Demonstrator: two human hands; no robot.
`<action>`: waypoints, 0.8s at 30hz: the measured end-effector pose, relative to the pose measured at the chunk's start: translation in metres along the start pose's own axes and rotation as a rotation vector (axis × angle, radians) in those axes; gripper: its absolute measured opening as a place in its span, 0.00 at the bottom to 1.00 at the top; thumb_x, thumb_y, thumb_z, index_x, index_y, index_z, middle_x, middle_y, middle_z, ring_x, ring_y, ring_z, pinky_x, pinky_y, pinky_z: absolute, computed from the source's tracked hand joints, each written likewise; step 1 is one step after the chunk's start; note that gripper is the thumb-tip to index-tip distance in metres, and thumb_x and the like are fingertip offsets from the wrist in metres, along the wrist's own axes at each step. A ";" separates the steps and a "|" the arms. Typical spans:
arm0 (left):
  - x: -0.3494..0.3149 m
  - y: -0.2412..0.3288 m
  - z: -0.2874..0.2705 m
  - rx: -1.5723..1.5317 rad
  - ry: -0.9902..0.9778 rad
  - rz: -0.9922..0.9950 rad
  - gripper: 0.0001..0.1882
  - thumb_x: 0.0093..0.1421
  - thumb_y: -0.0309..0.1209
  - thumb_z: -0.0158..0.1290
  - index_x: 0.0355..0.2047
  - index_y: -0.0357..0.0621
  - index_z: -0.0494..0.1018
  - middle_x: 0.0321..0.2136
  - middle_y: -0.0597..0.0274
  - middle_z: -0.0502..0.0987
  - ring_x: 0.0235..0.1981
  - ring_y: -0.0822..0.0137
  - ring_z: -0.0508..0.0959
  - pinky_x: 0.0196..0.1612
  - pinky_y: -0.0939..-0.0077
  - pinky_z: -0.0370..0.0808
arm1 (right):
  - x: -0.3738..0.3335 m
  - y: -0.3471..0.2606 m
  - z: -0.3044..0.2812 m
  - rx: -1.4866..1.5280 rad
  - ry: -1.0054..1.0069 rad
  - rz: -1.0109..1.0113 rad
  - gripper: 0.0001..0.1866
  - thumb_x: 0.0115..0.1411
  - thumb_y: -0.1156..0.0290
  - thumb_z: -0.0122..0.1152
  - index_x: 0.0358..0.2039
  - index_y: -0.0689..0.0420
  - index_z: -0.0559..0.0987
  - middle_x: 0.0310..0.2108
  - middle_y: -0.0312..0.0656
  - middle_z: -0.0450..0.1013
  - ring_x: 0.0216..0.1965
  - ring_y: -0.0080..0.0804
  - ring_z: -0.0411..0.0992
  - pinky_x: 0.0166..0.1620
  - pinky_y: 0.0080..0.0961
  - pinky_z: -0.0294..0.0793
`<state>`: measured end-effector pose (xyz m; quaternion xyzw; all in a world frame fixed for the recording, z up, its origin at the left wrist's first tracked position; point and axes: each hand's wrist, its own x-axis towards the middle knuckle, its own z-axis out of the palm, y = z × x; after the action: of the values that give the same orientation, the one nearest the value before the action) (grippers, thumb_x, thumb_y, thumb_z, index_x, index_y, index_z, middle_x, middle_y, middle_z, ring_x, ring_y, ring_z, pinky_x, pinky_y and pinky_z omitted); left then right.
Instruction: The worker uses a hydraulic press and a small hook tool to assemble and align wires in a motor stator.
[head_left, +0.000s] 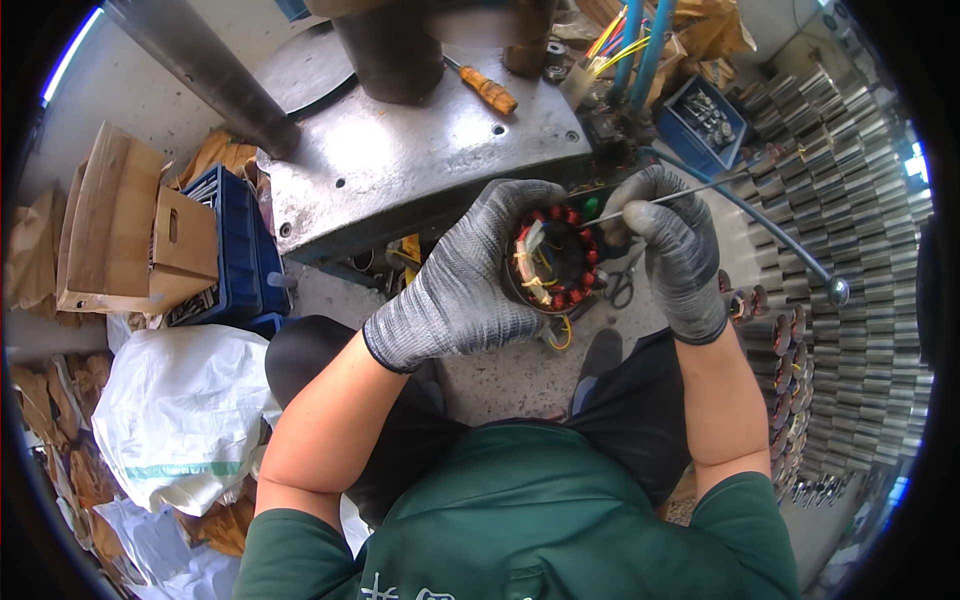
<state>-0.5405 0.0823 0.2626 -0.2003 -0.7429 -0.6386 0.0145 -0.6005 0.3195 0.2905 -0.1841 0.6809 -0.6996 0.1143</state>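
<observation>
My left hand (475, 275), in a grey knit glove, is wrapped round a motor stator (537, 278). Red-coated windings ring its open middle, with pale ties and yellow wire along one side. Between the gloved thumb and fingers of my right hand (672, 235) is a thin metal rod (690, 190). One end of the rod reaches the stator's upper right rim; the other points up to the right. A yellow wire loop (565, 335) hangs below the stator. Scissors (622, 288) show beneath, between my hands.
Ahead stands a steel press table (420, 160) bearing a wooden-handled screwdriver (488, 90). Stacked metal cylinders (850, 270) fill the right side, near a blue bin (702, 125) of parts. At left are cardboard boxes (115, 220), a blue crate (240, 235) and a white sack (180, 410).
</observation>
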 end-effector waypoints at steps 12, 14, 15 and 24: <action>-0.003 0.004 -0.003 -0.018 -0.044 -0.047 0.57 0.34 0.28 0.80 0.66 0.44 0.64 0.60 0.60 0.72 0.64 0.66 0.71 0.70 0.66 0.67 | 0.004 0.005 -0.005 0.107 -0.028 0.078 0.10 0.58 0.65 0.62 0.33 0.59 0.81 0.27 0.37 0.78 0.28 0.22 0.75 0.35 0.21 0.76; -0.004 0.003 -0.003 -0.094 -0.047 -0.069 0.57 0.34 0.27 0.80 0.66 0.44 0.64 0.61 0.61 0.72 0.64 0.66 0.71 0.70 0.66 0.67 | 0.005 0.006 -0.005 0.111 -0.032 0.066 0.10 0.57 0.64 0.63 0.32 0.59 0.81 0.27 0.38 0.78 0.28 0.22 0.75 0.35 0.21 0.75; -0.005 0.003 -0.003 -0.170 -0.051 -0.090 0.56 0.34 0.26 0.79 0.66 0.44 0.64 0.61 0.61 0.71 0.65 0.66 0.70 0.71 0.66 0.66 | 0.006 0.006 -0.005 0.115 -0.035 0.054 0.11 0.57 0.64 0.63 0.32 0.59 0.81 0.27 0.38 0.78 0.27 0.22 0.75 0.34 0.21 0.75; -0.004 0.005 -0.007 -0.050 -0.078 -0.032 0.55 0.33 0.25 0.77 0.66 0.44 0.65 0.61 0.61 0.71 0.66 0.66 0.69 0.71 0.66 0.65 | 0.006 0.012 -0.008 0.243 -0.046 0.067 0.11 0.56 0.65 0.63 0.32 0.61 0.81 0.27 0.39 0.78 0.26 0.23 0.75 0.34 0.21 0.75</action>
<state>-0.5365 0.0746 0.2678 -0.2137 -0.7297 -0.6488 -0.0297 -0.6105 0.3235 0.2788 -0.1621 0.5941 -0.7682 0.1749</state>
